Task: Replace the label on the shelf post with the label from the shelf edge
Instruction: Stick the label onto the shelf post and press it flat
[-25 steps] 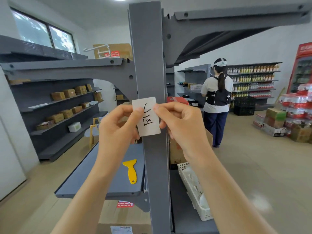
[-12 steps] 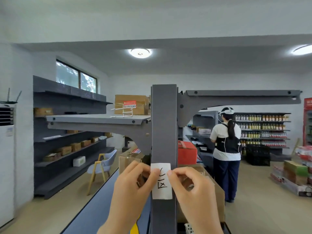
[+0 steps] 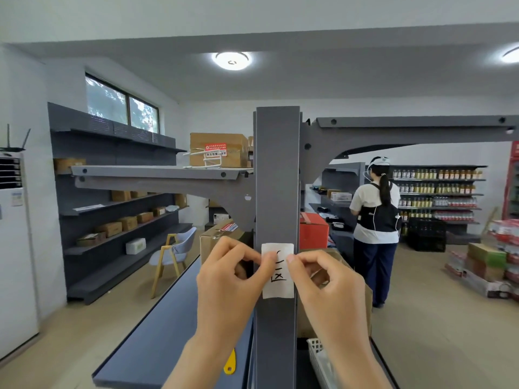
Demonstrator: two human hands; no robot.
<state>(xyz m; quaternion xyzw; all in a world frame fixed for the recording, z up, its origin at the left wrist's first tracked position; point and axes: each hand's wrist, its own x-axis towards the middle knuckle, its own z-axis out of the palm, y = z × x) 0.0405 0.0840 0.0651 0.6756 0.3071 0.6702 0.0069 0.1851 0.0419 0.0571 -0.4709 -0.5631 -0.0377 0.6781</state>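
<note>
A white paper label (image 3: 278, 284) with black handwritten characters lies flat against the front of the grey shelf post (image 3: 276, 169), square to it. My left hand (image 3: 229, 279) pinches its left edge with thumb and forefinger. My right hand (image 3: 325, 282) pinches its right edge the same way. Both thumbs cover part of the writing near the label's upper half. No other label shows on the post.
A grey shelf board (image 3: 157, 338) runs low on the left with a yellow scraper (image 3: 229, 362) on it. A white basket (image 3: 320, 360) sits low right. Cardboard boxes (image 3: 219, 148) stand on the upper shelf. A person (image 3: 375, 217) stands behind on the right, back turned.
My view has tilted up, so the post and hands sit lower in frame. The label, tilted a second ago, now lies straight on the post, with both hands still pinching its edges.
</note>
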